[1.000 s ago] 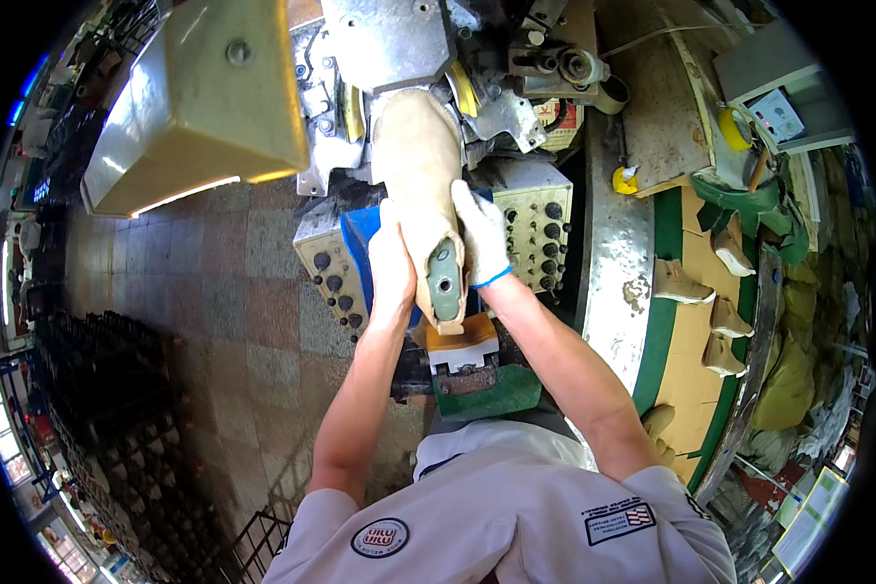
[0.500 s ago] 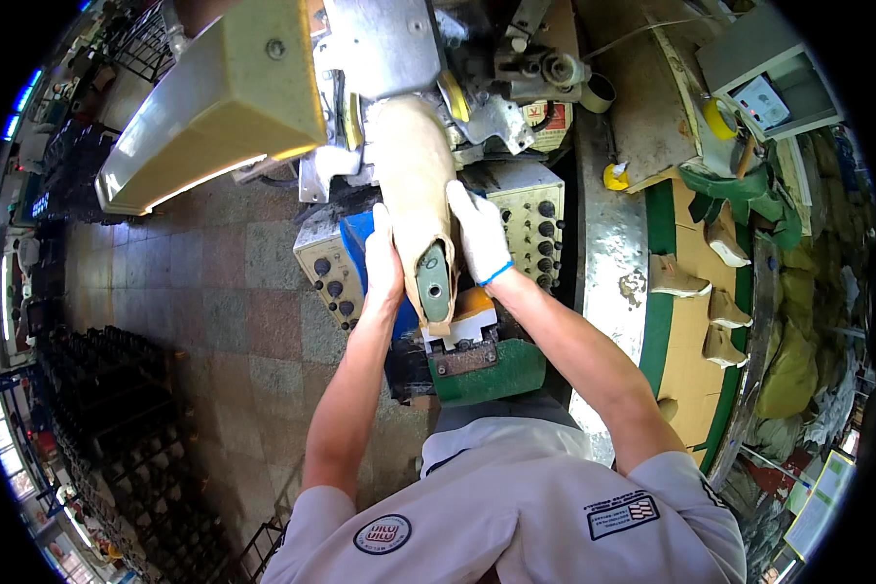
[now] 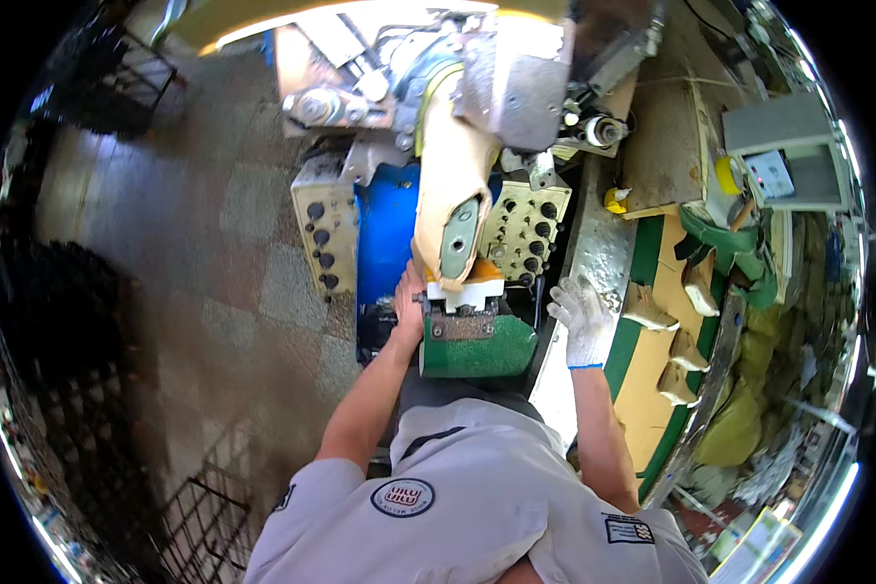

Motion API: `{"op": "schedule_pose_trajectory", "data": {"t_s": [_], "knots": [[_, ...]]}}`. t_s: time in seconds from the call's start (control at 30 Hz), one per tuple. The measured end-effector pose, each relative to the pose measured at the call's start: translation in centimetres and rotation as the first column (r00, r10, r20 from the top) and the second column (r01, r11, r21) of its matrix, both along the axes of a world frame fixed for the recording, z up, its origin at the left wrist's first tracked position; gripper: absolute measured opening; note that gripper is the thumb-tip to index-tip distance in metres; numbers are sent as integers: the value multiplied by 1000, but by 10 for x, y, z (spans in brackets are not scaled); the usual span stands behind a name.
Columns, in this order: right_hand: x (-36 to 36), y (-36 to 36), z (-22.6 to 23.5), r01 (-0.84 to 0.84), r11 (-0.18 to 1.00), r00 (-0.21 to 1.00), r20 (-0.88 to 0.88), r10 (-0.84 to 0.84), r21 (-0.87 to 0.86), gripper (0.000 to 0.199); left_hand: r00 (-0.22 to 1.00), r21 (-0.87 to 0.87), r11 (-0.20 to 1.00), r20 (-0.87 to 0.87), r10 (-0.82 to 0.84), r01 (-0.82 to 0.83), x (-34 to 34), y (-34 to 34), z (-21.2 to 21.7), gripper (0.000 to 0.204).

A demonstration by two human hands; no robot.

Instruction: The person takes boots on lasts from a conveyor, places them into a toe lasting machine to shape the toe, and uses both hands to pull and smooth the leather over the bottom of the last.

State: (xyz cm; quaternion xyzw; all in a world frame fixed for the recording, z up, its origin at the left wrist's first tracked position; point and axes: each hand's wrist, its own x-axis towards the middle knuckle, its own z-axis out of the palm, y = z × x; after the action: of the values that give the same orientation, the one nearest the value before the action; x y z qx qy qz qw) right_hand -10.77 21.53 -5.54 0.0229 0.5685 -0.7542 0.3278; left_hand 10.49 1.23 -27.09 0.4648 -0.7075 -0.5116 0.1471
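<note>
A beige shoe upper [image 3: 451, 151] stretched over a green last [image 3: 459, 240] sits in the machine, toe end under its metal head [image 3: 516, 83]. Its heel end rests above a white and orange support [image 3: 472, 292] on the green machine housing [image 3: 482, 346]. My bare left hand [image 3: 409, 307] is low beside the heel end, left of the support; its fingers point up and are partly hidden, and I cannot tell if they touch the upper. In a white glove with a blue cuff, my right hand [image 3: 584, 319] hovers right of the housing, fingers apart, holding nothing.
Control boxes with black knobs [image 3: 523, 232] flank the blue machine body [image 3: 387, 224]. On the right, several beige shoe pieces [image 3: 649, 307] lie on a green-edged bench [image 3: 642, 389]. A grey box [image 3: 788, 151] stands farther back; dark racks [image 3: 63, 321] line the left.
Both hands have left the sides of the upper: the left dropped below its heel end, the right swung out to the right. The machine head now covers the toe end, and the yellowish cover has shifted in view.
</note>
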Motion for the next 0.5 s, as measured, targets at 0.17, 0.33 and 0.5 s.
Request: {"op": "schedule_pose_trajectory", "data": {"t_s": [0.17,0.33,0.5], "knots": [[-11,2,-2,-99,993,994,-29,101,69,50,992,-25,999,125,-26,29,13,-15,29,55],[-21,14,11,-153,986,987,-49,156,62,48,994,108,990,68,81,-88,73,-24,133,84],[6,-5,56,-314,949,934,-189,305,-19,51,982,17,987,108,155,-157,147,-18,248,81]]}}
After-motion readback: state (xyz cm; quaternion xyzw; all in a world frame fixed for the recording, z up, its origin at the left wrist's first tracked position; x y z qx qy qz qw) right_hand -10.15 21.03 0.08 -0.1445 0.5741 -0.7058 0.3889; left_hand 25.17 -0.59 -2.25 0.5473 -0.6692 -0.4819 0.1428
